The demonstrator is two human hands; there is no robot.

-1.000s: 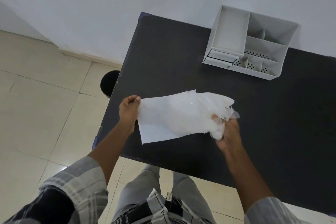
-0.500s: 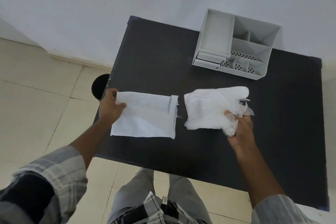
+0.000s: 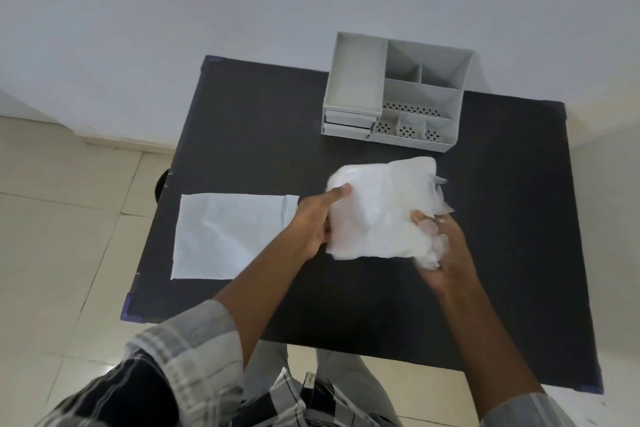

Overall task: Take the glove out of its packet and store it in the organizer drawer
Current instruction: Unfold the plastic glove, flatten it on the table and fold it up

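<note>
The thin white plastic glove (image 3: pixel 384 208) is out of its packet and held above the black table (image 3: pixel 381 315), bunched and crumpled. My left hand (image 3: pixel 317 222) grips its left edge, thumb on top. My right hand (image 3: pixel 440 250) holds its crumpled right end. The empty white packet (image 3: pixel 225 236) lies flat on the table's left side, touched by neither hand. The grey organizer (image 3: pixel 394 94) stands at the table's far edge; its two small drawers (image 3: pixel 348 123) at the front left look closed.
The organizer has a tall tray on the left and several open compartments on the right. A white wall rises right behind the table. Tiled floor lies to the left, with a dark round object (image 3: pixel 161 184) beside the table's left edge.
My left hand let go of the packet, which now lies flat on the table, and moved right onto the glove. The glove is now held by both hands.
</note>
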